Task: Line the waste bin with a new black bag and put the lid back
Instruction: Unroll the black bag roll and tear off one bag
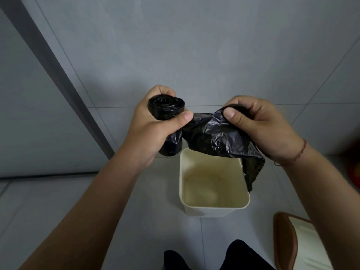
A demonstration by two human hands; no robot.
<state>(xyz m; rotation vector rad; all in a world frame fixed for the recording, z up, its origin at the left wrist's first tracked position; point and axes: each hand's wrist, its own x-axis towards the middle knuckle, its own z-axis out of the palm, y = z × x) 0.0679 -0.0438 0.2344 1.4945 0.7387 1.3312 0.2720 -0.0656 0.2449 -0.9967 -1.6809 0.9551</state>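
Observation:
My left hand (150, 129) is wrapped around a roll of black bin bags (166, 110), held upright above the floor. A loose black bag (218, 137) stretches from the roll to my right hand (261, 123), which pinches its crumpled end; the bag's tail hangs down over the bin's far right corner. Below both hands stands the cream waste bin (214, 208), open and unlined, with stains on its bottom. The lid (286, 242), cream with a brown rim, lies on the floor at the bottom right, partly hidden by my right forearm.
Grey tiled wall rises close behind the bin, with a dark door frame (58, 75) slanting at the left. A red object (353, 168) sits at the right edge. My dark-clothed legs (224, 258) are at the bottom, just in front of the bin.

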